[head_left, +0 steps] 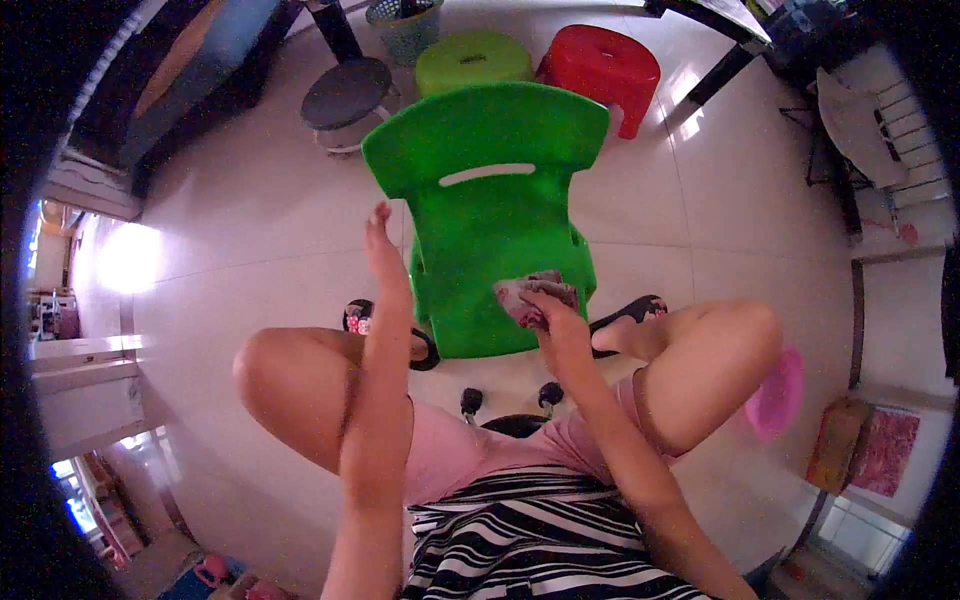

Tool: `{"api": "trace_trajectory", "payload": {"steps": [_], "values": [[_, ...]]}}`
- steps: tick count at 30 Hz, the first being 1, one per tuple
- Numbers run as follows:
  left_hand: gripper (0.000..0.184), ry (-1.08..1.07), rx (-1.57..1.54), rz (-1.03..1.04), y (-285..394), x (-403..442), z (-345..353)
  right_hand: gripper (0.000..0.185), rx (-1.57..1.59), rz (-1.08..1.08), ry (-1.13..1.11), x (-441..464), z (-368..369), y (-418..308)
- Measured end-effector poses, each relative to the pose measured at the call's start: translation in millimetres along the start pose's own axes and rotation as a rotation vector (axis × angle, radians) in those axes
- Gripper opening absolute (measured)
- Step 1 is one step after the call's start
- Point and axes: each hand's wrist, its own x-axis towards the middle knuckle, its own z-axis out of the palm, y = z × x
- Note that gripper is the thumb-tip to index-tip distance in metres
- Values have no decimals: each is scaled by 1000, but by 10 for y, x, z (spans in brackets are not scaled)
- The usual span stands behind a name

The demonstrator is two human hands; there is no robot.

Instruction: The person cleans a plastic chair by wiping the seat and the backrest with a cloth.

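Observation:
A green plastic chair (490,225) with a slot in its backrest stands in front of me, between my feet. In my right hand (550,315) is a crumpled grey cloth with reddish patches (515,298), held over the chair's seat near its right side. The fingers are closed on the cloth, which hides part of the seat. My left hand (382,245) is at the chair's left edge, seen side-on with its fingers stretched out and nothing in it. Whether it touches the chair, I cannot tell.
Behind the chair stand a grey round stool (348,92), a lime green stool (474,62), a red stool (603,70) and a mesh basket (408,35). A pink basin (777,395) lies right of my knee. Black casters (472,402) show beneath me on the tiled floor (700,210).

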Motion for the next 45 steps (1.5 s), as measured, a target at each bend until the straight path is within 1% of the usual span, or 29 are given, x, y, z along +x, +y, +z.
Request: {"api": "trace_trajectory", "payload": {"steps": [1, 3, 5, 7, 9, 11, 13, 15, 16, 18, 19, 21, 22, 25, 26, 29, 32, 35, 38, 41, 44, 45], "values": [[41, -11, 19, -32, 467, -4, 73, 40, 140, 53, -2, 18, 36, 84], [45, -57, 17, -91, 1009, 83, 184, 31, 422, 159, -6, 100, 157, 322], [48, -143, 21, -156, 1294, 240, 242, 27, 596, 384, -40, 256, -136, -8], [47, -270, 27, -238, 1433, 422, 265, 23, 715, 430, 52, 398, -264, -99], [45, -311, 69, -273, 1437, 530, 278, 19, 775, 292, 275, 537, -282, 9], [41, -320, 53, -316, 1441, 577, 289, 17, 849, 233, 321, 669, -670, -343], [34, -297, -20, -364, 1483, 557, 301, 17, 740, 74, 454, 877, -884, -416], [33, -348, -134, -349, 1327, 667, 295, 18, 600, 38, 510, 1058, -1160, -560], [33, -369, -191, -339, 1276, 717, 286, 23, 521, -86, 558, 1153, -1247, -627], [33, -273, -202, -333, 1340, 627, 386, 38, 359, -329, 645, 1358, -1347, -705], [33, -223, -208, -332, 1362, 579, 417, 42, 105, -444, 658, 1472, -1346, -676], [32, -255, -224, -335, 1346, 579, 397, 52, -406, -662, 658, 1692, -1278, -559], [32, -273, -232, -337, 1339, 581, 397, 58, -354, -670, 465, 1773, -1199, -514], [33, -308, -282, -308, 1331, 536, 399, 61, -578, -705, 428, 1837, -966, -455], [33, -294, -287, -310, 1339, 503, 399, 60, -496, -683, 382, 1828, -969, -465], [33, -260, -311, -291, 1346, 484, 399, 57, -415, -654, 273, 1735, -1153, -636], [31, -220, -289, -270, 1283, 501, 372, 48, -328, -701, 178, 1835, -1275, -577], [28, -186, -204, -274, 1348, 459, 403, 45, -101, -594, 307, 1961, -1197, -582], [28, -205, -175, -290, 1371, 504, 439, 40, -400, -672, 457, 2114, -1087, -565], [29, -200, -150, -254, 1395, 482, 486, 32, -561, -659, 619, 2128, -989, -601], [30, -189, -144, -222, 1406, 485, 515, 30, -553, -524, 655, 2198, -920, -686], [30, -200, -141, -215, 1342, 531, 485, 30, -562, -483, 635, 2217, -921, -713]]}}
